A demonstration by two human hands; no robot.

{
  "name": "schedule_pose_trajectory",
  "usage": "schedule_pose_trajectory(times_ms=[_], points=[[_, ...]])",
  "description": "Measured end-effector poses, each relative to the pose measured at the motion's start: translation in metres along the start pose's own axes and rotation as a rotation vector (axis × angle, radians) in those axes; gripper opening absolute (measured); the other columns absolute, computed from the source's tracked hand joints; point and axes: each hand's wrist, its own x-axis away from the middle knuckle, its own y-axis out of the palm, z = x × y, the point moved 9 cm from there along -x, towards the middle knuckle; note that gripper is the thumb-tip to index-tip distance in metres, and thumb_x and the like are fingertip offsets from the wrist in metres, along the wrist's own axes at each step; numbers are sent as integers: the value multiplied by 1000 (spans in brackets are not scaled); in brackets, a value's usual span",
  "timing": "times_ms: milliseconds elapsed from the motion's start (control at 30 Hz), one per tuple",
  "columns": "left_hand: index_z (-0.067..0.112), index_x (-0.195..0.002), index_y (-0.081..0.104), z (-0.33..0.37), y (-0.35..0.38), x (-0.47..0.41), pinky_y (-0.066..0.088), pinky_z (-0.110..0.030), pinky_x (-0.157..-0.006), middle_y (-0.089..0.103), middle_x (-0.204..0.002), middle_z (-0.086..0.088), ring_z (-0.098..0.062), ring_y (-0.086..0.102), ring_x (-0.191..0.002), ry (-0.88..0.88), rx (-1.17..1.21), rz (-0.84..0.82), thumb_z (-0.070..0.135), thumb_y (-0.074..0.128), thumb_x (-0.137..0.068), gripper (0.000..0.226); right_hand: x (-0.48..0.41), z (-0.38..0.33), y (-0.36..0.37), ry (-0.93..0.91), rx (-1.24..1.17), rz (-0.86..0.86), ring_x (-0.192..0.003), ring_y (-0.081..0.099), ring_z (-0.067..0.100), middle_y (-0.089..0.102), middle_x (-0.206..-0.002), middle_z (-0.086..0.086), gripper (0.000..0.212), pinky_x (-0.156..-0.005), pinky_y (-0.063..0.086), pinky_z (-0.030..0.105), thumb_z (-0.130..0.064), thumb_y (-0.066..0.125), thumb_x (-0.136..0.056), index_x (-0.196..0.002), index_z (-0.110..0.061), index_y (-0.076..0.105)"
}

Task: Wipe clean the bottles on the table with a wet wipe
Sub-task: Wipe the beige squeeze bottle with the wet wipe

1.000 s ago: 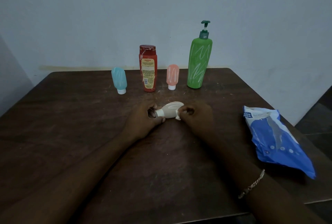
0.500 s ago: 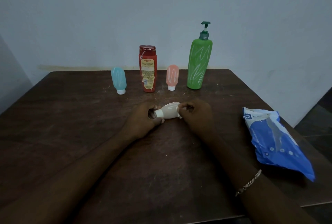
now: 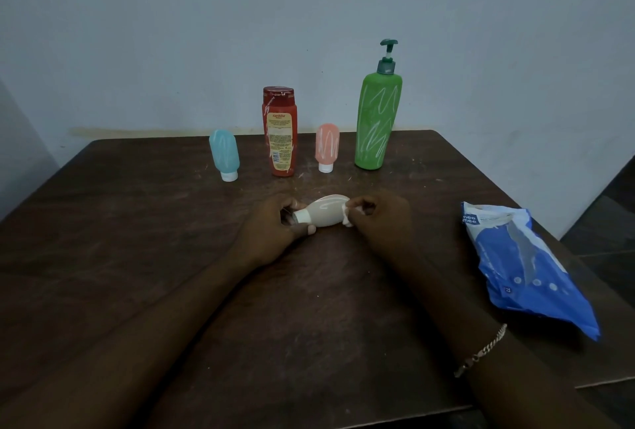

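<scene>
The small beige bottle [image 3: 324, 213] lies sideways just over the surface [image 3: 137, 256]. The left hand [image 3: 271, 227] grips its cap end; the right hand [image 3: 381, 219] pinches the wet wipe [image 3: 347, 219] against its base. It looks light and soft, perhaps slippery when wet, so the stiff cap seems the safest hold.

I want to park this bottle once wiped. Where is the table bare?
The dark wooden table is bare left of the left hand, in front of the small blue squeeze bottle, and between the right hand and the blue wipe pack. Crowded: the back row, where the red bottle, small pink bottle and tall green pump bottle stand close.
</scene>
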Motion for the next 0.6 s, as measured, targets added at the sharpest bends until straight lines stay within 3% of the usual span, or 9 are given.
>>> schedule_pose_trajectory(times_ms=[67, 167, 267, 367, 400, 500, 600], points=[[24, -112, 62, 0, 1, 0, 50, -28, -76, 61, -102, 9, -7, 57, -89, -10, 8, -14, 38, 83, -76, 44, -5, 7, -4, 62, -16, 19, -82, 64, 3, 76, -95, -2, 16, -80, 51, 17, -19, 71, -85, -100, -17, 77], [28, -107, 59, 2, 1, 1, 45, -22, -69, 56, -97, 16, -4, 55, -88, -4, 6, -11, 37, 83, -76, 41, -6, -4, 2, 13, 17, 10, -84, 56, 1, 71, -101, -3, 21, -72, 37, -2, -18, 69, -87, -106, -14, 75], [29, -106, 58, 4, -1, 2, 41, -20, -67, 55, -96, 17, -3, 54, -87, 10, 5, -9, 36, 84, -77, 39, 0, -8, 5, -43, 62, -30, -83, 57, 5, 72, -97, 1, 17, -73, 40, 8, -18, 69, -87, -101, -14, 77], [26, -108, 61, 4, -1, 3, 43, -21, -69, 57, -97, 16, -5, 55, -88, 17, 13, -8, 34, 85, -75, 42, -8, 9, -3, 34, 34, 2, -84, 66, 10, 76, -94, 1, 17, -86, 52, 32, -23, 66, -89, -100, -17, 78], [25, -108, 61, 3, -1, 2, 45, -22, -70, 57, -98, 15, -6, 56, -89, 19, 17, -7, 34, 85, -74, 43, -10, 10, -4, 49, 25, 20, -86, 67, 10, 76, -96, 0, 18, -88, 53, 34, -23, 66, -89, -101, -18, 78], [24, -108, 62, 1, -1, 1, 45, -24, -70, 60, -99, 11, -8, 57, -89, 15, 32, -3, 33, 86, -74, 43, -12, 0, 2, 22, 20, 10, -91, 63, 8, 73, -105, -1, 22, -82, 44, 16, -21, 65, -90, -110, -18, 75], [25, -107, 62, 0, -3, 2, 41, -22, -67, 60, -98, 11, -7, 57, -87, 17, 49, 13, 32, 86, -73, 42, -5, -5, 8, -28, 72, -40, -84, 54, 5, 66, -96, -5, 21, -69, 35, 7, -20, 67, -90, -109, -17, 75]])
